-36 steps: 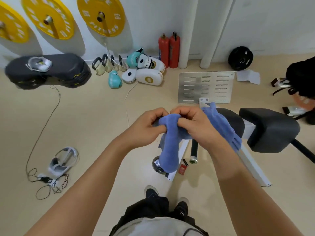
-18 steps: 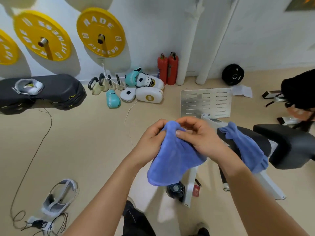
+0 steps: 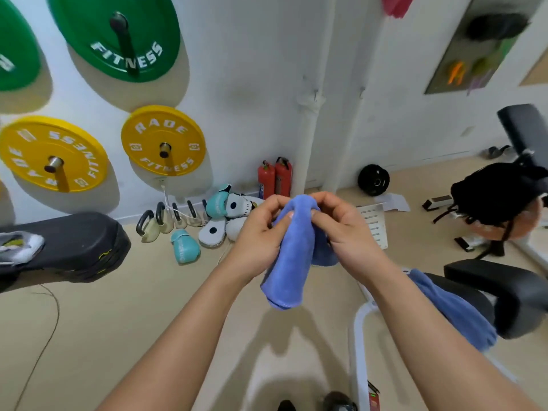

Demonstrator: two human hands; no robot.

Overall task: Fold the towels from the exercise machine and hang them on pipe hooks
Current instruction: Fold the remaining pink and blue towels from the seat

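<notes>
A blue towel point(image 3: 292, 256) hangs folded lengthwise in front of me, held up at chest height. My left hand point(image 3: 256, 235) pinches its top left side and my right hand point(image 3: 345, 229) pinches its top right side, thumbs on the front. A second blue towel point(image 3: 450, 310) lies draped over the black padded seat of the exercise machine point(image 3: 504, 295) at the lower right. Two white vertical pipes point(image 3: 311, 114) run up the wall straight ahead; small fittings show on them, hooks cannot be made out.
Yellow and green weight plates point(image 3: 163, 140) hang on the wall at left. Two red fire extinguishers point(image 3: 274, 178), boxing gloves and pads point(image 3: 219, 221) and kettlebells sit along the wall base. A black pad point(image 3: 65, 247) lies left, a black bag point(image 3: 501, 194) right.
My view has tilted up toward the wall and pipes. Both hands raised the towel and narrowed it into a tighter lengthwise fold.
</notes>
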